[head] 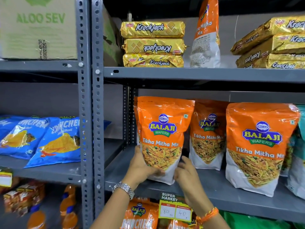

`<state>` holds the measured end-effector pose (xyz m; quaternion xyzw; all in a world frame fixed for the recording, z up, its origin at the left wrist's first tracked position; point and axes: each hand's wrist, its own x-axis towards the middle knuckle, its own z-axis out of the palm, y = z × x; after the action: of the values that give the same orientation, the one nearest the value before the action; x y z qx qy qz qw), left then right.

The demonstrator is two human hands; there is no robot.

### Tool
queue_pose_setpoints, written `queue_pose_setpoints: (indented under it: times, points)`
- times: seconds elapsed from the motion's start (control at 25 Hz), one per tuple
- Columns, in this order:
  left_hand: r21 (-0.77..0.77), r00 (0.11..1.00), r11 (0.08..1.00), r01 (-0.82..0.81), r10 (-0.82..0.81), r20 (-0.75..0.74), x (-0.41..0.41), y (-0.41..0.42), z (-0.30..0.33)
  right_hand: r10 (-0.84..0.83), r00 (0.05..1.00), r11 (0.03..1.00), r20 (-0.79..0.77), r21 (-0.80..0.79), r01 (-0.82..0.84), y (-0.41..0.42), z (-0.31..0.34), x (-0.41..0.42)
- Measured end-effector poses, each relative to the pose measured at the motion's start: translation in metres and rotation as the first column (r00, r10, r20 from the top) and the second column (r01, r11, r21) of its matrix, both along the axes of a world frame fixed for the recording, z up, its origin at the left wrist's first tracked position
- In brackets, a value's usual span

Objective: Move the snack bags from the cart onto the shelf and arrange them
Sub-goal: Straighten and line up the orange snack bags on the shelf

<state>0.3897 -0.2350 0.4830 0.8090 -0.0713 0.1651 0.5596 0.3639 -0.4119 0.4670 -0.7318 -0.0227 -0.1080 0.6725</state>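
Fingers (142, 169) of the left hand (140, 167) wrap the lower left edge of an orange snack bag (162, 138), thumb across its front near the bottom; the right hand (186, 172) presses against the bag's lower right edge with its fingers curled behind, so both hands are grasping the bag. It stands upright on the grey metal shelf (214, 195), close to the front edge. Just right of this bag and set further back stands a second orange bag (207, 134), and right of that, nearer the front, a third (259, 146). A teal bag (298, 146) touches the third one at the picture's edge. Left of the held bag, past the slotted upright post (98, 113), blue chip bags (54, 141) lie tilted on a neighbouring shelf. Above the held bag, on the next shelf up, three gold biscuit packs (153, 44) are stacked, with another orange bag (207, 33) standing beside them. Below the held bag, a price tag (175, 210) hangs from the shelf edge. The left wrist wears a metal watch (124, 189); the right wrist an orange thread band (209, 214).
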Motion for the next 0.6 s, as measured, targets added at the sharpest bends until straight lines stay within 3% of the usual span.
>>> queue_pose_setpoints:
  times: [0.16, 0.36, 0.6]
  points:
    - [-0.016, 0.997, 0.997, -0.073, 0.073, -0.004, -0.003, 0.028, -0.001, 0.081, 0.997, 0.995, -0.011, -0.053, -0.082, 0.015, 0.014, 0.005]
    - [-0.075, 0.998, 0.996, -0.058, 0.059, 0.015, -0.003, 0.042, -0.003, 0.025, 0.963, 0.994, 0.268, 0.092, -0.051, 0.011, 0.084, 0.021]
    - [-0.079, 0.999, 0.996, -0.034, 0.036, 0.031, 0.002, 0.047, -0.006, -0.093, 0.936, 0.989, 0.338, 0.144, 0.047, 0.017, 0.13, 0.049]
